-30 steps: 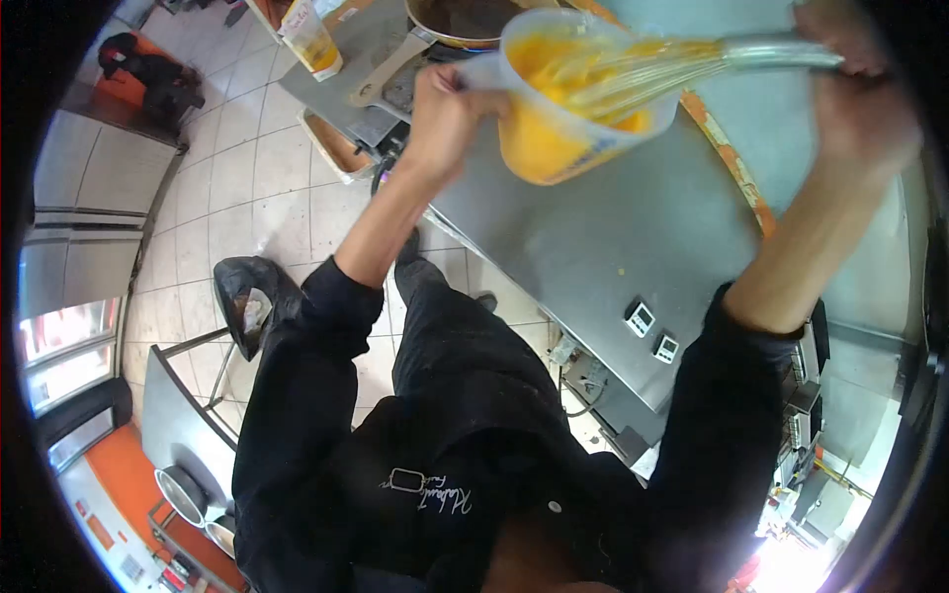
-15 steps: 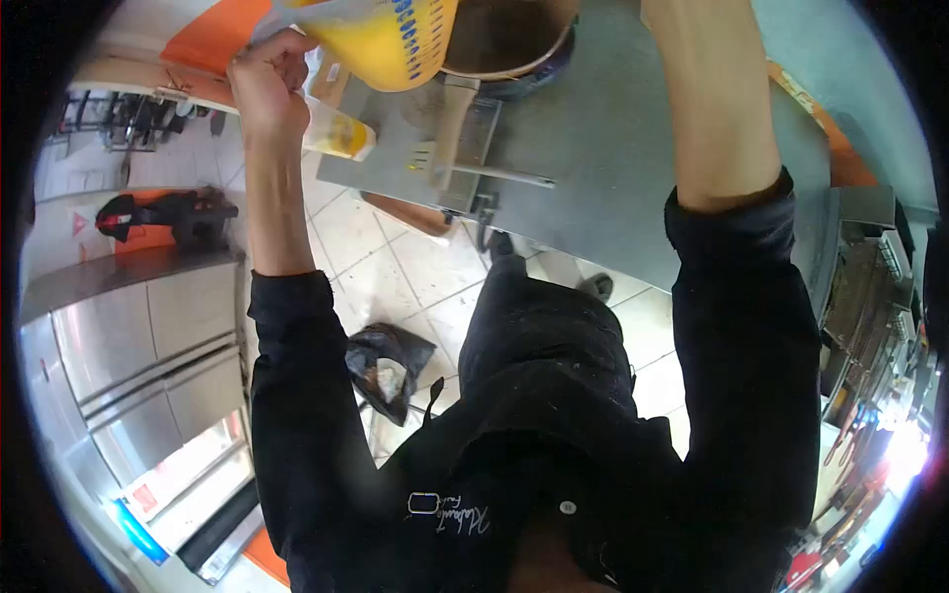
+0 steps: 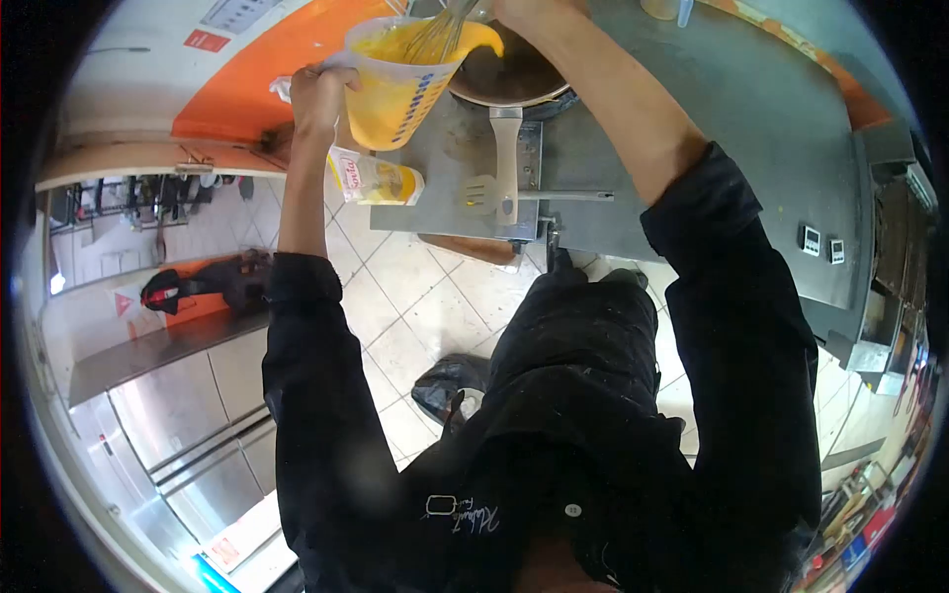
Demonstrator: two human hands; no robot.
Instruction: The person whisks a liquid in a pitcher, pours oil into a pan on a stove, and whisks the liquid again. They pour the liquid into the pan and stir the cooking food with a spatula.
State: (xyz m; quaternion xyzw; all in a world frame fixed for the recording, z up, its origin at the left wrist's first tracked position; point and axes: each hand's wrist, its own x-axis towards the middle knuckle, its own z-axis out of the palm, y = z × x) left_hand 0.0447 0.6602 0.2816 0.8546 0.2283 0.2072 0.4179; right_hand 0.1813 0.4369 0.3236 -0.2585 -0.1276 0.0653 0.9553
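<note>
My left hand [image 3: 324, 94] is closed round the handle of a clear measuring jug [image 3: 381, 114] with blue markings. The jug is tipped to the right, and thick yellow liquid [image 3: 481, 38] bulges over its spout. A wire whisk [image 3: 435, 38] reaches into the jug's mouth. My right hand [image 3: 539, 12], partly cut off by the top edge, is at the whisk's upper end and appears to grip it. Just right of the jug, a frying pan [image 3: 524, 84] sits on the metal counter, its pale handle [image 3: 506, 163] pointing towards me.
A slotted spatula [image 3: 481, 195] lies across the counter [image 3: 672, 148] by the pan handle. A yellow and white package [image 3: 381, 181] stands at the counter's left end. Two small timers [image 3: 811, 240] are at the right. A black bag [image 3: 445, 385] lies on the tiled floor.
The view has shifted, so the jug and pan show lower. My right hand has moved left towards the jug. The whisk now shows in the jug, and yellow liquid runs over the spout.
</note>
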